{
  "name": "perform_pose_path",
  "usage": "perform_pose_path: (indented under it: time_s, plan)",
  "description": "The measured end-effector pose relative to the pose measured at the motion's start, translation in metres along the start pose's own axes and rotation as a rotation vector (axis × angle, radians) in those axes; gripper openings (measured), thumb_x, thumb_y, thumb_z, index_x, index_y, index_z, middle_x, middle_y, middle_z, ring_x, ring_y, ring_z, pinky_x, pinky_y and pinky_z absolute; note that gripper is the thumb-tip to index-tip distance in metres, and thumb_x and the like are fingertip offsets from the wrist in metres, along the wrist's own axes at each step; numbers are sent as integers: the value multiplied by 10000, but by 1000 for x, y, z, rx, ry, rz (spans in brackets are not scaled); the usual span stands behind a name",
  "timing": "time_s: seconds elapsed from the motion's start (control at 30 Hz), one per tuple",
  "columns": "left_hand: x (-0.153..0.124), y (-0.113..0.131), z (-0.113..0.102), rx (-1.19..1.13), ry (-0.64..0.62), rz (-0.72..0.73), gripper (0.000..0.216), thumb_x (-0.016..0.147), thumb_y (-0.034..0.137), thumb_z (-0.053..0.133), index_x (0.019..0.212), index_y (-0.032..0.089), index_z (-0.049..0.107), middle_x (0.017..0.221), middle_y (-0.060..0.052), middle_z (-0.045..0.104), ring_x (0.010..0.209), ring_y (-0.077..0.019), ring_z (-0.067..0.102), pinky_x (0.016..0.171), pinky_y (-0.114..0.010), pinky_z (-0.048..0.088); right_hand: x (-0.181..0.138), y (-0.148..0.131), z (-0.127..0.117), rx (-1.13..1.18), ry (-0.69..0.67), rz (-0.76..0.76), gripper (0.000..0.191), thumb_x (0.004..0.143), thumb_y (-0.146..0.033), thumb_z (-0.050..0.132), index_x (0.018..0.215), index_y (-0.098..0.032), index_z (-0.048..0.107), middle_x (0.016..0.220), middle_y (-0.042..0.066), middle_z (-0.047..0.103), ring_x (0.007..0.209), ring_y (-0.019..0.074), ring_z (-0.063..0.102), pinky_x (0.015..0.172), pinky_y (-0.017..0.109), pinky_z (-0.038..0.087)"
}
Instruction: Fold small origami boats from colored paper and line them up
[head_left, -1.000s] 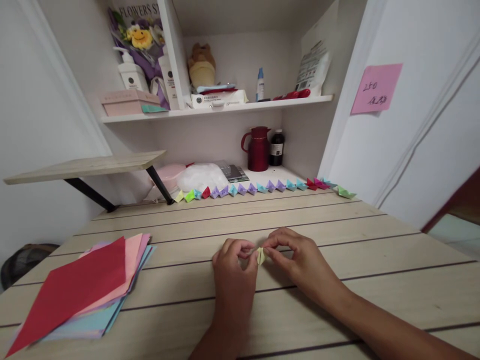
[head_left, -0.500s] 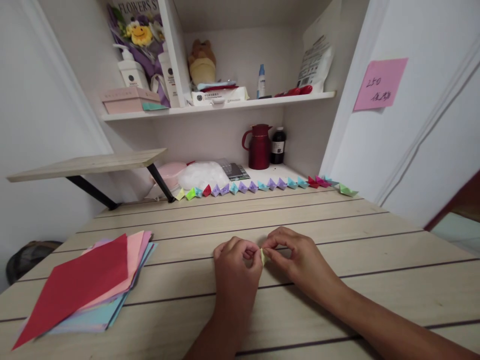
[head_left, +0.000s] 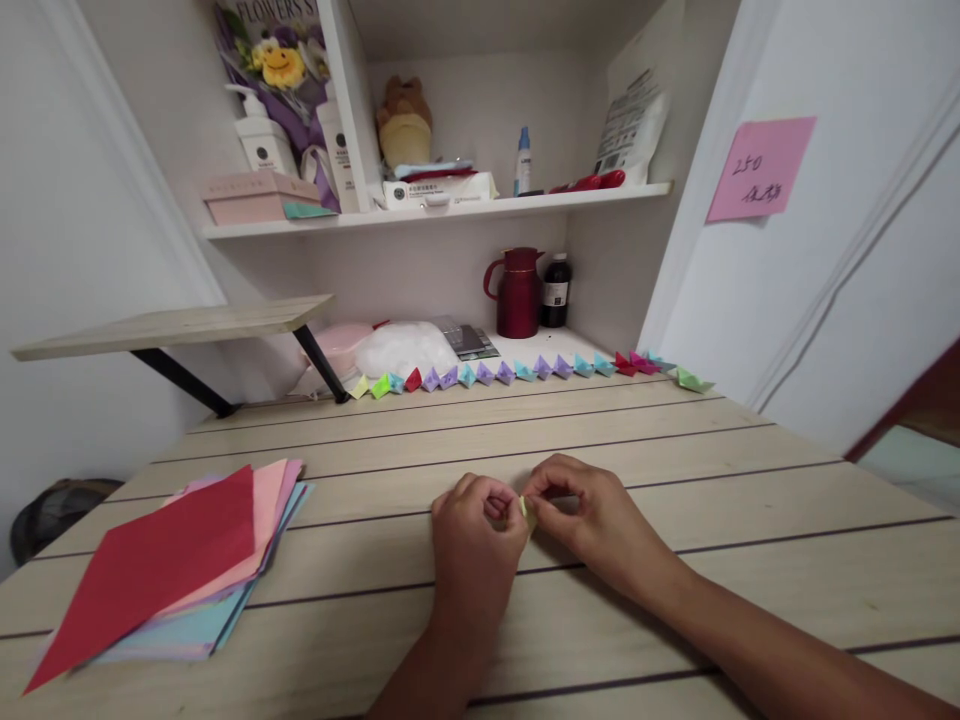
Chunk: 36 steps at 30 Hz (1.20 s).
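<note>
Between my two hands is a small piece of folded yellow paper, mostly hidden by the fingers. My left hand pinches it from the left with thumb and fingertips. From the right, my right hand closes thumb and index finger on its upper edge. Both hands are just over the wooden table, near its middle. Along the table's far edge stands a row of small folded paper boats in several colours, with a pale green one at the right end.
A fanned stack of coloured paper with a red sheet on top lies at the left. A small raised shelf stands behind it on black legs. At the back are a red jug, a dark bottle and a white plastic bag.
Both hands stay almost in place, pinching the yellow paper. The right fingers shift slightly, and a little more of the paper shows between the hands.
</note>
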<state>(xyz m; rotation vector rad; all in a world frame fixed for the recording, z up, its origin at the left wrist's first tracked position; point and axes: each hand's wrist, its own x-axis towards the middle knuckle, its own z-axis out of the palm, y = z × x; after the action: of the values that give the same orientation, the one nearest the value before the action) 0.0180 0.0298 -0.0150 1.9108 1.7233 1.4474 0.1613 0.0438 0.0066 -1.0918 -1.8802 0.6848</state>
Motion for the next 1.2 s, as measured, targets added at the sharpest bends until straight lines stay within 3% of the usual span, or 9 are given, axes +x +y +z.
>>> perform_pose_path:
  time_s: [0.2, 0.47, 0.77, 1.0, 1.2]
  plan:
    - [0, -3, 2, -24, 29, -13, 103, 662, 126, 563, 605, 209, 584, 621, 14, 618, 569, -133, 572, 595, -251, 463, 1, 4, 0, 73, -11, 19, 120, 752, -151, 575, 696, -211, 663, 770, 24, 681, 740, 186, 626, 688, 298, 488]
    - [8, -14, -4, -167, 71, -259, 61, 658, 156, 575, 619, 195, 601, 601, 17, 602, 545, -129, 568, 534, -227, 451, 6, 14, -2, 96, -15, 85, 107, 774, -220, 585, 732, -202, 682, 812, 32, 701, 797, 200, 631, 728, 308, 480]
    - [7, -17, -2, -131, 36, -230, 74, 678, 178, 569, 619, 204, 604, 606, 15, 618, 556, -133, 580, 557, -231, 457, 8, 22, -2, 52, -3, 54, 123, 800, -246, 576, 761, -211, 688, 821, 27, 694, 783, 193, 626, 722, 306, 479]
    - [4, -19, 0, 3, 24, -118, 105, 645, 124, 549, 606, 220, 567, 609, 27, 609, 534, -123, 556, 550, -227, 438, 8, 21, 0, 93, -52, 84, 122, 807, -268, 569, 779, -209, 671, 795, 15, 685, 766, 185, 619, 703, 296, 478]
    - [3, -19, 2, 35, 8, -98, 101, 661, 123, 543, 622, 214, 560, 632, 18, 611, 548, -130, 561, 560, -241, 436, 4, 11, 2, 142, -74, 136, 156, 797, -293, 590, 927, -210, 612, 881, 20, 652, 834, 191, 608, 714, 297, 487]
